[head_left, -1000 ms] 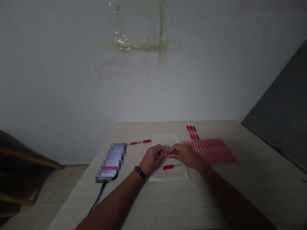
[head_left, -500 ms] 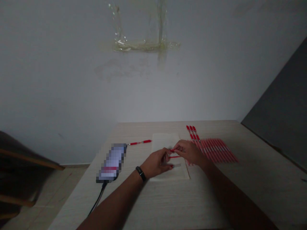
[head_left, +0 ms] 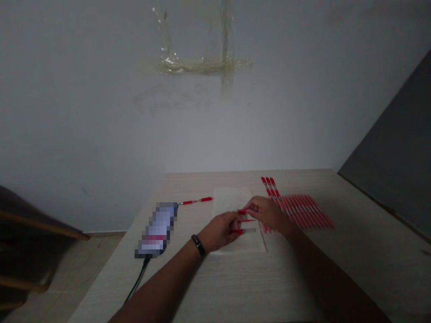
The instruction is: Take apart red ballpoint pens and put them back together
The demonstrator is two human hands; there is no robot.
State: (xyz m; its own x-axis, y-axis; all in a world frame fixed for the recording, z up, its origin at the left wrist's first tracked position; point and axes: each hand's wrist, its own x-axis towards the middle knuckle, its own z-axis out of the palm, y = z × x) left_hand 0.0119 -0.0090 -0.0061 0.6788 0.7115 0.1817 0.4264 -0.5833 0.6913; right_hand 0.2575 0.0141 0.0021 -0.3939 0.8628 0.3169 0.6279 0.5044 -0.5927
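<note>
My right hand [head_left: 267, 212] pinches a short red pen part [head_left: 241, 211] between thumb and fingertips, over a pale sheet [head_left: 232, 197]. Close by on the left, my left hand [head_left: 222, 229] has its fingers curled in, and what they grip is hidden. A thin red refill [head_left: 249, 220] sticks out to the right of its fingers. Next to the left thumb is a clear pen barrel with a red end [head_left: 247, 231]; I cannot tell whether the thumb presses on it.
Right of the sheet lies a row of several red pens [head_left: 306, 211], with three red-gripped pens [head_left: 271, 187] behind. One red pen [head_left: 196, 201] lies left of the sheet, by a phone [head_left: 158, 229] with a cable [head_left: 137, 280]. A wall [head_left: 235, 139] rises behind the table [head_left: 215, 287].
My left fingers and thumb have drawn closer together. More of the red part at my right fingertips shows, and the refill tilts slightly differently. The pens and phone stay put.
</note>
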